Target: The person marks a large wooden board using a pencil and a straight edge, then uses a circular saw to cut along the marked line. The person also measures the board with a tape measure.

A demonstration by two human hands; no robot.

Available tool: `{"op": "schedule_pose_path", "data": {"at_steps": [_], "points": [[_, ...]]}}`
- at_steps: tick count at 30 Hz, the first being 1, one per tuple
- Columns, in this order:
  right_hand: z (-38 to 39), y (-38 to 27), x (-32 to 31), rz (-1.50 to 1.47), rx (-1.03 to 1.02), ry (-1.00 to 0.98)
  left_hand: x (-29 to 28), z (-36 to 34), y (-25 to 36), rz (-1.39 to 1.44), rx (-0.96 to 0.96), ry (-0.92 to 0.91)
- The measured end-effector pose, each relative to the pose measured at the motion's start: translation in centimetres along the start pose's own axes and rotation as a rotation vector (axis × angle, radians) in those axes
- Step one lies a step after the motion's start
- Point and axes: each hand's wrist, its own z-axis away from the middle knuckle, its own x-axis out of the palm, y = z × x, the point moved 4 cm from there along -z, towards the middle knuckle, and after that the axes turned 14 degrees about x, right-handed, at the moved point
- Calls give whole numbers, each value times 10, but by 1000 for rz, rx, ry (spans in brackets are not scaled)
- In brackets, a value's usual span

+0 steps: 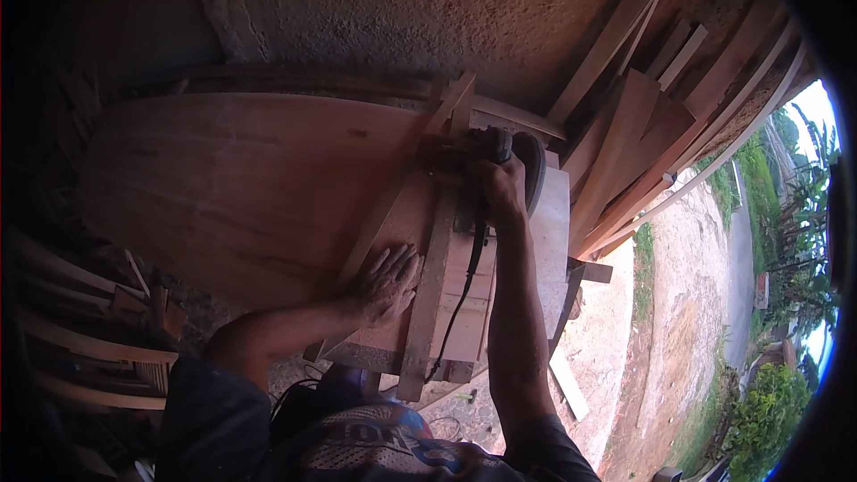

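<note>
My right hand is closed round the handle of a dark circular saw, at the far right part of the workpiece. The saw's round guard shows just right of that hand. From the saw a black cord runs back toward me. Against the saw's left side lies a long straight wooden strip, set across the board. My left hand lies flat beside this strip, fingers stretched out and pressing on the wood. A wide reddish wooden panel spreads out to the left. The blade is hidden.
Several planks lean against the rough wall at the far right. Curved wooden pieces are stacked at the left. A loose pale board lies on the ground at the right, where the workplace meets a dirt yard.
</note>
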Motion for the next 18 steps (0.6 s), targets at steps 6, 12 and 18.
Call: {"op": "schedule_pose_path", "data": {"at_steps": [6,12,18], "points": [[-10,-9,-2,18,32,-4,-3,-3,0,30,9,-23],[-21,-17,0,28,8,14,-2,-2,-1,-22,18,-6],[-30,-23,3,22,44,36,0,-1,-2,-37,19,-5]]}}
